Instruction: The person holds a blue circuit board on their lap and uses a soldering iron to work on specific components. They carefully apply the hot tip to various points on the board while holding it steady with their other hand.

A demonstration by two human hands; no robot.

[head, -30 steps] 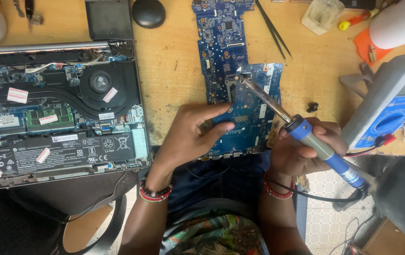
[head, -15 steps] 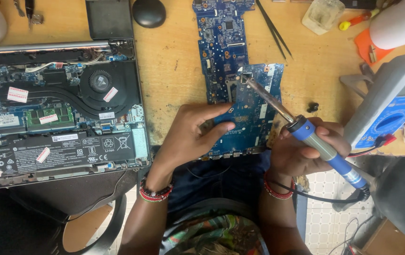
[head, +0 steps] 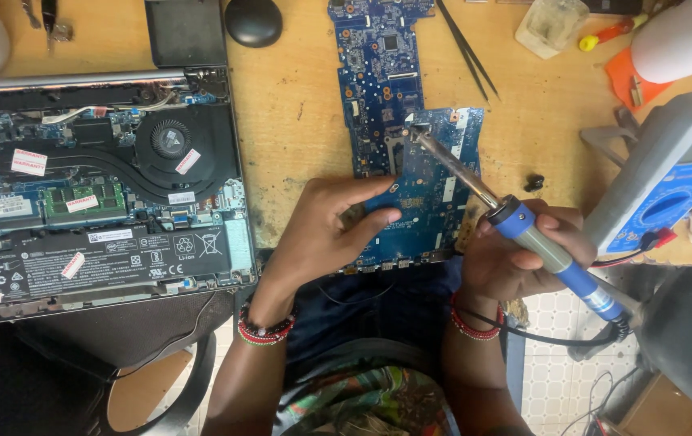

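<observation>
Far left of the frame: an opened laptop (head: 96, 194) lies bottom-up on the wooden table (head: 297, 105), its fan, black battery and green memory stick exposed. Above it, upper left, a dark flat block (head: 186, 31) and a black mouse (head: 254, 19). Centre: the left hand (head: 326, 234) rests flat on the lower part of a blue circuit board (head: 394, 97), fingers spread fairly wide and pressing down, thumb pointing right — gripping nothing, just steadying. The board runs from the top centre down to the table's near edge. Right of centre: the right hand (head: 515, 254) is wrapped around the blue-and-grey handle of a soldering iron (head: 524, 226), fingers curled tight; the metal tip angles up-left and touches the board near its middle notch. Black tweezers (head: 467, 48) lie just right of the board's upper part. Far right — a blue-faced multimeter (head: 669, 186) tilted up, and an orange-handled screwdriver (head: 604, 34) in the upper right.
</observation>
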